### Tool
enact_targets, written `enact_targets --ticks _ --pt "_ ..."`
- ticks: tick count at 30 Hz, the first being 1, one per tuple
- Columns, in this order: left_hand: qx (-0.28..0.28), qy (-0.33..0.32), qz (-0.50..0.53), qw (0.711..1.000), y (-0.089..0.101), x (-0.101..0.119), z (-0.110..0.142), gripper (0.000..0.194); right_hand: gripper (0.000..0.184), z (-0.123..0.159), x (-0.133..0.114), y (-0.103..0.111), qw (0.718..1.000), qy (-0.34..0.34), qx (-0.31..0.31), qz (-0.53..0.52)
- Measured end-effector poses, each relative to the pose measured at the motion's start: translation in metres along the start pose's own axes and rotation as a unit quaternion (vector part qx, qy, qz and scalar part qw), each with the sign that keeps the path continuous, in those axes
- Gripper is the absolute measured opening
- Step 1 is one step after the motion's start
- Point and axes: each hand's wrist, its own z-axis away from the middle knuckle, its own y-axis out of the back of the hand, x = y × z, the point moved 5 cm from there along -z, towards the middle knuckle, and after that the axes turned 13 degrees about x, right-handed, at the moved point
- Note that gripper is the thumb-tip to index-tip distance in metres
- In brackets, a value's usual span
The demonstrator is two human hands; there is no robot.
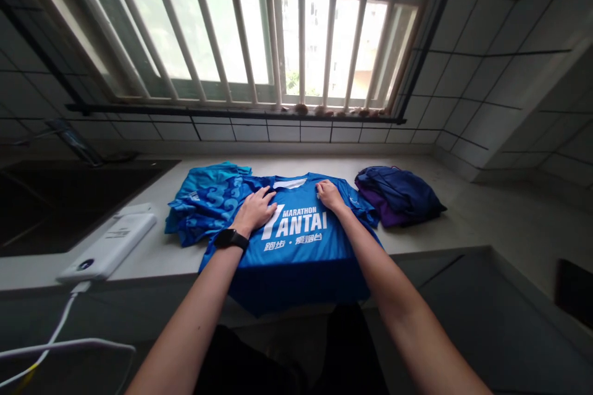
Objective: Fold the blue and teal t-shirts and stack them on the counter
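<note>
A blue running T-shirt [296, 241] is laid flat on a white countertop [417, 228], the left hand [254, 210] pressed on its chest with fingers spread wide; the right hand [330, 194] rests near its collar, fingers drawn narrow, any grip unclear. A turquoise garment [204, 203] touches the shirt's left side, a dark blue-and-purple bundle [396, 196] lies just right of it.

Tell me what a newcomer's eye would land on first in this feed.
The bright blue T-shirt printed in white "Marathon Yantai" lies spread on the white countertop, with the left hand and right hand resting on its chest. A patterned blue garment lies at view-left, a navy-and-purple bundle at view-right, and a white-barred window rises behind.
</note>
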Motion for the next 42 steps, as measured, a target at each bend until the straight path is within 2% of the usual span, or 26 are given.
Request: enact_targets --ticks 3,5,7,9,11,13,16,19,21,24,27,29,31,35,36,38,42 --pt "0.004 0.001 0.011 1.000 0.002 0.001 0.001 0.048 0.042 0.009 0.015 0.029 0.999 -0.016 0.022 0.027" --pt "0.006 0.009 0.016 1.000 0.003 0.001 0.001 0.048 0.035 0.024 0.035 0.052 0.995 -0.060 0.029 0.072" --pt "0.004 0.015 0.019 1.000 0.003 0.001 0.001 0.049 0.033 0.043 0.058 0.069 0.984 -0.112 0.007 0.135" --pt "0.000 0.021 0.019 1.000 0.003 0.003 0.000 0.050 0.033 0.059 0.074 0.080 0.975 -0.131 -0.013 0.179" --pt "-0.007 0.025 0.014 1.000 0.004 0.004 0.000 0.051 0.025 0.067 0.082 0.086 0.976 -0.122 -0.010 0.178" --pt "-0.015 0.024 0.008 1.000 0.005 0.006 0.001 0.053 0.025 0.067 0.087 0.093 0.983 -0.118 0.027 0.140" --pt "-0.020 0.016 0.009 1.000 0.008 0.008 0.001 0.054 0.027 0.056 0.095 0.109 0.979 -0.156 0.118 0.056" --pt "-0.019 0.017 0.010 1.000 0.008 0.008 0.001 0.055 0.021 0.043 0.103 0.122 0.953 -0.233 0.182 -0.073" --pt "-0.017 0.019 0.008 1.000 0.007 0.007 0.001 0.054 0.021 0.036 0.101 0.125 0.918 -0.286 0.206 -0.181" --pt "-0.013 0.024 0.013 1.000 0.005 0.006 0.001 0.053 0.025 0.032 0.079 0.119 0.875 -0.312 0.181 -0.323" --pt "-0.004 0.028 0.026 0.999 0.005 0.005 0.001 0.052 0.026 0.032 0.039 0.105 0.883 -0.232 0.029 -0.407" --pt "-0.003 0.027 0.031 0.999 0.005 0.005 0.001 0.052 0.043 0.034 0.018 0.100 0.897 -0.157 -0.060 -0.410" --pt "-0.002 0.026 0.037 0.999 0.006 0.006 0.002 0.051 0.055 0.036 0.013 0.097 0.923 -0.114 -0.077 -0.358" --pt "0.001 0.028 0.045 0.999 0.008 0.007 0.003 0.049 0.038 0.041 0.015 0.080 0.989 -0.031 -0.064 -0.130" --pt "-0.001 0.028 0.042 0.999 0.008 0.007 0.003 0.049 0.037 0.045 0.013 0.071 0.995 0.000 -0.075 -0.071" --pt "-0.006 0.025 0.038 0.999 0.008 0.007 0.003 0.050 0.047 0.055 0.008 0.050 0.993 0.044 -0.105 0.024" --pt "-0.014 0.030 0.034 0.999 0.007 0.007 0.003 0.050 0.057 0.072 -0.002 0.014 0.982 0.063 -0.146 0.105"
